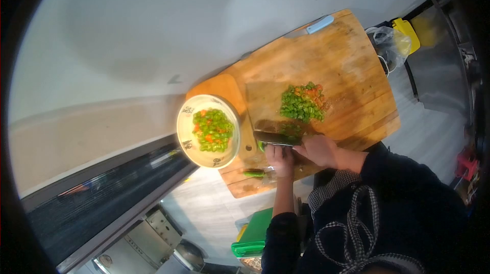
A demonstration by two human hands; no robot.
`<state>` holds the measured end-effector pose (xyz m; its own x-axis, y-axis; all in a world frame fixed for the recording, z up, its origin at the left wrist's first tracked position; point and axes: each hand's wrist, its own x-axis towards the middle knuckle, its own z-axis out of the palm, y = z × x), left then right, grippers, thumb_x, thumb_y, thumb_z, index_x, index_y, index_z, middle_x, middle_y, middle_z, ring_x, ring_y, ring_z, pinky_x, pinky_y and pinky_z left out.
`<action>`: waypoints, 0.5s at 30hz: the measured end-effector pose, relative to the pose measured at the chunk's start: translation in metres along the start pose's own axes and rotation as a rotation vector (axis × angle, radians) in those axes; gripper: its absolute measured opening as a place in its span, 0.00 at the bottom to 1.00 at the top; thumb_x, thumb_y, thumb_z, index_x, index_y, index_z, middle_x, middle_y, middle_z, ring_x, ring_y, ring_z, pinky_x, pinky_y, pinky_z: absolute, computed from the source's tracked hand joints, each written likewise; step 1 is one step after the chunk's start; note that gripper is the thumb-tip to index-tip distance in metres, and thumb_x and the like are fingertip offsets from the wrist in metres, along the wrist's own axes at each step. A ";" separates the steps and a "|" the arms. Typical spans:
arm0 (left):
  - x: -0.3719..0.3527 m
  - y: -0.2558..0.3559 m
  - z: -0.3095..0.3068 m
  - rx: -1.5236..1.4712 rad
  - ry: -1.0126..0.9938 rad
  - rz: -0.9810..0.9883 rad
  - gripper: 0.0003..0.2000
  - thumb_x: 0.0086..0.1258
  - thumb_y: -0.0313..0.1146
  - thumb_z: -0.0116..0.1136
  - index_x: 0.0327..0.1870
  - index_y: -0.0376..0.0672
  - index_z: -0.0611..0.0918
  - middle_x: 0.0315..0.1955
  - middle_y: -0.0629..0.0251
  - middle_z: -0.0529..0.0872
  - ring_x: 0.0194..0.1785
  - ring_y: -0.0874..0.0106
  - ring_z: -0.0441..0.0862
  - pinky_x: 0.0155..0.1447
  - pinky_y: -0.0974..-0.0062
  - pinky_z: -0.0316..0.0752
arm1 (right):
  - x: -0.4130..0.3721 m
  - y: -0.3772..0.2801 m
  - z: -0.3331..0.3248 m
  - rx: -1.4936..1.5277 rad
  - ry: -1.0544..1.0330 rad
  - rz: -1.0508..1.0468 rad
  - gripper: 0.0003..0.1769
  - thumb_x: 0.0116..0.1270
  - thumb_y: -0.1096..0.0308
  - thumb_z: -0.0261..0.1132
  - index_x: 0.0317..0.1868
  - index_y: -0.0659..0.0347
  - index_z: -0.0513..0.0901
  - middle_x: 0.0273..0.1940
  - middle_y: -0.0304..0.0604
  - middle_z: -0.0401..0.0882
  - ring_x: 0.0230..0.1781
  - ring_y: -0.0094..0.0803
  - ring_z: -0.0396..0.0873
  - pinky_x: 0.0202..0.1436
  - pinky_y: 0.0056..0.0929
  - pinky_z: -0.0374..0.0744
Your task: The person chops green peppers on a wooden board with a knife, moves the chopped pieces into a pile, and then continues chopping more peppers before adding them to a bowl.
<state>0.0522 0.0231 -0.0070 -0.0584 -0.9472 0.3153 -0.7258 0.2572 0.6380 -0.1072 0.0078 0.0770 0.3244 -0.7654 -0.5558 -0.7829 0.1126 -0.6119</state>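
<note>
My right hand (pixel 319 150) is closed around the handle of a kitchen knife (pixel 275 137), whose wide dark blade points left over the wooden cutting board (pixel 352 59). Right beside the blade, my left hand (pixel 279 160) has its fingers curled, pressing down a green pepper (pixel 261 146) that is mostly hidden. Just beyond the knife lies a heap of chopped green and orange-red pepper (pixel 302 103). Another whole green pepper (pixel 253 173) rests near the board's front left edge. Left of the hands stands a patterned bowl (pixel 185 121) holding chopped peppers (pixel 212 130).
A knife with a light blue handle (pixel 320 24) lies along the board's far edge, by the wall. A smaller board (pixel 224 88) is partly under the bowl. A green bin (pixel 255 233) stands on the floor below. Clear plastic bag (pixel 392 44) sits off the right corner.
</note>
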 end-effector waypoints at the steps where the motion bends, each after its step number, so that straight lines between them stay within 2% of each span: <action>1: -0.001 0.000 0.000 0.023 0.009 0.011 0.09 0.48 0.23 0.63 0.30 0.41 0.77 0.29 0.60 0.74 0.36 0.56 0.72 0.40 0.61 0.68 | -0.001 0.000 -0.001 0.002 0.065 -0.055 0.29 0.67 0.47 0.48 0.38 0.69 0.77 0.28 0.58 0.79 0.32 0.55 0.78 0.39 0.46 0.75; 4: -0.004 -0.001 0.000 0.010 0.006 -0.044 0.09 0.48 0.25 0.65 0.29 0.42 0.76 0.28 0.60 0.74 0.35 0.57 0.72 0.41 0.61 0.67 | 0.000 0.008 0.003 0.082 0.066 -0.017 0.28 0.68 0.47 0.48 0.40 0.70 0.77 0.28 0.59 0.79 0.32 0.55 0.78 0.39 0.47 0.75; 7: -0.007 -0.001 -0.001 0.010 0.008 -0.058 0.09 0.49 0.24 0.65 0.28 0.41 0.76 0.27 0.60 0.73 0.35 0.57 0.71 0.41 0.61 0.67 | -0.012 0.009 -0.004 0.112 -0.024 0.116 0.30 0.67 0.45 0.48 0.43 0.69 0.77 0.36 0.61 0.79 0.39 0.54 0.79 0.47 0.45 0.75; 10: -0.004 0.002 0.000 -0.004 0.027 -0.073 0.09 0.48 0.23 0.64 0.28 0.41 0.75 0.27 0.59 0.73 0.35 0.56 0.71 0.41 0.61 0.67 | -0.015 0.009 -0.007 0.142 -0.078 0.182 0.31 0.66 0.45 0.49 0.46 0.69 0.76 0.37 0.63 0.79 0.41 0.55 0.78 0.49 0.46 0.74; 15: -0.005 0.002 0.000 0.023 0.037 -0.055 0.11 0.44 0.22 0.64 0.27 0.41 0.73 0.27 0.57 0.73 0.36 0.55 0.71 0.42 0.59 0.67 | -0.019 0.012 -0.008 0.122 -0.096 0.176 0.32 0.67 0.44 0.48 0.45 0.70 0.76 0.36 0.64 0.79 0.42 0.56 0.78 0.50 0.46 0.74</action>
<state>0.0510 0.0280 -0.0073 0.0072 -0.9520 0.3061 -0.7426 0.1999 0.6392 -0.1267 0.0186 0.0843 0.2421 -0.6642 -0.7073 -0.7639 0.3189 -0.5610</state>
